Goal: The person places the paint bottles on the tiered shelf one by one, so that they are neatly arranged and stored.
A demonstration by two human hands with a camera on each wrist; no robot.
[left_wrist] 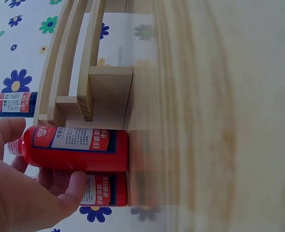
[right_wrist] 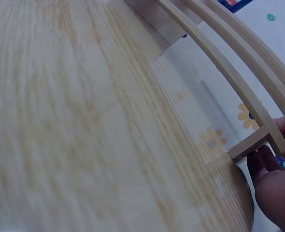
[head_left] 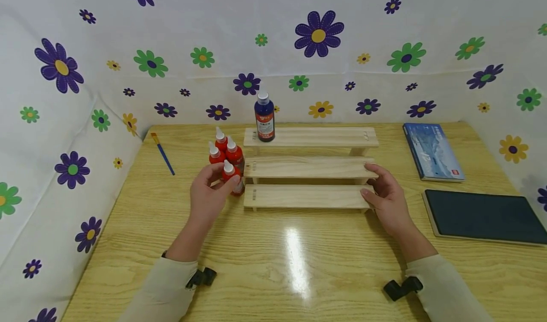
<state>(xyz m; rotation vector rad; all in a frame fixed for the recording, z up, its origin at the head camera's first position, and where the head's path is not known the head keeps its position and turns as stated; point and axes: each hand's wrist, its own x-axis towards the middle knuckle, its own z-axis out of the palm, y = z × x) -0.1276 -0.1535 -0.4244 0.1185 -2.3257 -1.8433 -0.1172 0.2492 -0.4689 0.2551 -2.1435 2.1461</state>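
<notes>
My left hand [head_left: 210, 192] holds the nearest red squeeze bottle [head_left: 229, 171] near its white nozzle, thumb on one side and fingers on the other. Its base is on the table in the left wrist view, beside the left end of a three-step wooden rack [head_left: 307, 196]. Close behind stand several more red bottles [head_left: 213, 155]. On the rack's top step is a dark blue bottle [head_left: 265, 118] with a silver-white cap. At the rack's right end, my right hand [head_left: 386, 201] grips it, thumb at the lowest step and fingers by the middle one; the right wrist view shows fingers around the end [right_wrist: 277, 137].
A paintbrush [head_left: 163, 154] with a blue handle lies at the back left of the wooden table [head_left: 299, 265]. To the right are a blue boxed pad [head_left: 433, 151] and a dark flat board [head_left: 487, 215]. Flower-printed cloth [head_left: 282, 8] hangs behind and at both sides.
</notes>
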